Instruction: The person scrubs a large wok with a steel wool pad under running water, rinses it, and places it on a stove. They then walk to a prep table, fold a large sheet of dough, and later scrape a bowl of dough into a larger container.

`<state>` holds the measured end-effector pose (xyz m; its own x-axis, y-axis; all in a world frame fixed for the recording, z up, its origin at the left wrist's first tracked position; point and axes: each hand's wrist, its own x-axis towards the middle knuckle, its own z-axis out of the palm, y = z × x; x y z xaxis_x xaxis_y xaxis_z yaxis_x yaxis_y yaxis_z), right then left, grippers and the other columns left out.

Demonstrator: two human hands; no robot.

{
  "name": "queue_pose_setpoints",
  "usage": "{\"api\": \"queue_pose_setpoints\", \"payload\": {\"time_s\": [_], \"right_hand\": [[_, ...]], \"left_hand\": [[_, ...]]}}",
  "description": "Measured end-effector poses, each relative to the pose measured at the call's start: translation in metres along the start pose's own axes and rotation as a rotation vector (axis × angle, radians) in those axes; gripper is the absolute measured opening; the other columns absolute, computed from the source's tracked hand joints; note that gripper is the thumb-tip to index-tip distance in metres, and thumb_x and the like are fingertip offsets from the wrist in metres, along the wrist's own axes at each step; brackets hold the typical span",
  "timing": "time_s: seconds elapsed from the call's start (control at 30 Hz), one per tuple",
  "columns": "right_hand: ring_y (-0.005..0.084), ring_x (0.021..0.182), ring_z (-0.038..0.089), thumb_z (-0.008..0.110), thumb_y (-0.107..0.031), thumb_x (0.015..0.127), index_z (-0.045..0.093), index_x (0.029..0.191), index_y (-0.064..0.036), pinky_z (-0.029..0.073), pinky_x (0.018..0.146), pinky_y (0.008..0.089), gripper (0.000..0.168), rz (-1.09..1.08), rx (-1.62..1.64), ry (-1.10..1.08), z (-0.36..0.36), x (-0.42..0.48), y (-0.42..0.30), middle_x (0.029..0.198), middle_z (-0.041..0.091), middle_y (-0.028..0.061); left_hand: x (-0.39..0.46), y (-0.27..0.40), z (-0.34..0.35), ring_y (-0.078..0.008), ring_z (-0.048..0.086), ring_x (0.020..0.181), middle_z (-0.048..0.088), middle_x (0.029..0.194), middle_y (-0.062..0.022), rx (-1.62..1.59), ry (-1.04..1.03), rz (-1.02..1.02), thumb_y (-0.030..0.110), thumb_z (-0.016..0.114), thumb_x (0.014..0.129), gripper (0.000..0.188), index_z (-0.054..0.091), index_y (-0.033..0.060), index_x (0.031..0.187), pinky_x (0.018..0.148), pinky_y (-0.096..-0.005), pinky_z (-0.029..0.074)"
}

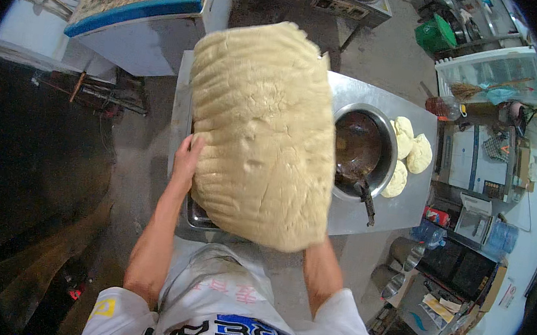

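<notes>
A large slab of pale dough (261,138) spans the middle of the view, raised above a stainless steel table (368,92). My left hand (188,157) grips its left edge, fingers against the side. My right forearm reaches under the lower right corner of the slab, and the dough hides my right hand. Beneath the dough, a metal tray (198,219) shows only at its lower left corner. Just right of the slab stands a steel pot (386,179) with dark brown liquid and a dark-coated utensil (367,203) leaning over its rim.
Several dough balls (420,154) rest on the table beyond the pot. A chest freezer (129,47) with a blue edge stands at the upper left. A metal appliance (347,5) is at the far side. Shelving, water bottles (502,236) and pots (393,286) line the right.
</notes>
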<state>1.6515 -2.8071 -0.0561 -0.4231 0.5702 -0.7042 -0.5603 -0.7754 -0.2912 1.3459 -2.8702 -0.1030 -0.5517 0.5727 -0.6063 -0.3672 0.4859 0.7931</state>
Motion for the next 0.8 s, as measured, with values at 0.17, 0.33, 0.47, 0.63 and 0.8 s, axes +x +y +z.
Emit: {"api": "queue_pose_setpoints", "payload": {"time_s": [0.17, 0.33, 0.47, 0.63, 0.8], "right_hand": [[0.0265, 0.114, 0.047, 0.039, -0.023, 0.094, 0.031, 0.129, 0.005, 0.045, 0.093, 0.0393, 0.045, -0.063, -0.146, 0.237, -0.045, 0.013, 0.019, 0.129, 0.040, 0.0168], [0.0274, 0.122, 0.038, 0.038, -0.036, 0.094, 0.026, 0.134, 0.001, 0.036, 0.099, 0.0396, 0.055, -0.221, 0.054, 0.027, -0.058, 0.008, 0.016, 0.135, 0.036, 0.0138], [0.0234, 0.125, 0.034, 0.044, -0.042, 0.091, 0.024, 0.136, -0.004, 0.031, 0.102, 0.0376, 0.062, -0.347, -0.162, 0.048, -0.046, -0.002, 0.014, 0.136, 0.035, 0.0095], [0.0218, 0.107, 0.051, 0.063, -0.021, 0.080, 0.037, 0.128, 0.001, 0.041, 0.091, 0.0336, 0.058, -0.362, -0.556, 0.144, -0.017, -0.004, 0.013, 0.120, 0.050, 0.0123], [0.0187, 0.099, 0.054, 0.062, -0.019, 0.080, 0.047, 0.118, 0.005, 0.042, 0.085, 0.0298, 0.047, -0.498, -0.480, 0.195, 0.029, -0.028, 0.032, 0.110, 0.055, 0.0110]], "left_hand": [[-0.009, -0.002, 0.004, -0.0231, 0.055, 0.098, 0.051, 0.117, -0.0172, 0.205, -0.041, -0.038, 0.026, 0.057, 0.084, 0.067, 0.022, 0.0040, 0.137, 0.085, -0.0353, 0.042], [-0.012, -0.024, 0.017, -0.0268, 0.046, 0.112, 0.040, 0.128, -0.0193, 0.267, 0.024, 0.169, 0.028, 0.066, 0.078, 0.080, 0.019, 0.0042, 0.138, 0.093, -0.0357, 0.038], [0.004, -0.038, 0.013, -0.0273, 0.040, 0.118, 0.031, 0.134, -0.0197, 0.234, 0.051, 0.153, 0.025, 0.069, 0.074, 0.086, 0.015, 0.0037, 0.138, 0.096, -0.0364, 0.036], [-0.001, -0.020, 0.023, -0.0258, 0.045, 0.111, 0.039, 0.127, -0.0173, 0.220, 0.006, 0.162, 0.015, 0.066, 0.073, 0.074, 0.025, 0.0020, 0.133, 0.092, -0.0355, 0.039], [-0.012, 0.013, 0.007, -0.0228, 0.048, 0.110, 0.045, 0.125, -0.0152, 0.066, -0.207, 0.205, 0.011, 0.062, 0.077, 0.067, 0.027, 0.0024, 0.134, 0.090, -0.0345, 0.041]]}}
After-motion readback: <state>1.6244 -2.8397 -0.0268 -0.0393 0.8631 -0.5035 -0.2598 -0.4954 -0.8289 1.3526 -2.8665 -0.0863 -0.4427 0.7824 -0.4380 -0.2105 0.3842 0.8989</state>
